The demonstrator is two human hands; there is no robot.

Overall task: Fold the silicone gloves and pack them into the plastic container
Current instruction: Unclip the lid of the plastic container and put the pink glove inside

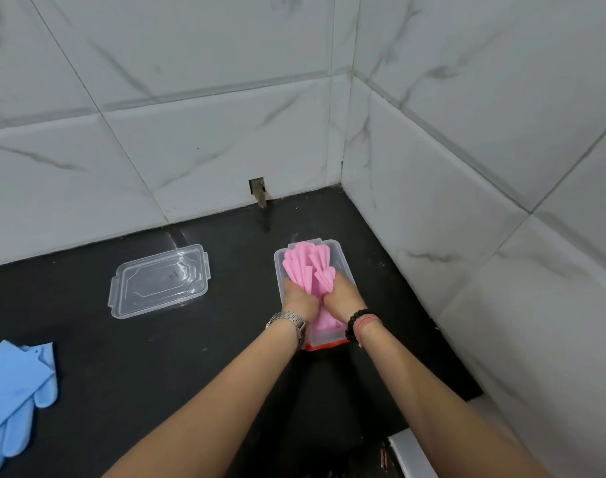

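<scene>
A clear plastic container [341, 262] stands on the black counter near the right wall. Folded pink silicone gloves [306, 265] lie inside it, their fingers fanned toward the far end. My left hand [300, 300] and my right hand [343, 294] press side by side on the middle of the pink gloves, fingers curled over them. A strip of pink shows between my wrists at the container's near end, by an orange edge. Blue silicone gloves [17, 384] lie flat at the counter's left edge, partly cut off by the frame.
The container's clear lid [160, 281] lies on the black counter [139, 357] to the left. White marble-look tiled walls form a corner behind and to the right. A small hole [258, 191] sits at the back wall's base.
</scene>
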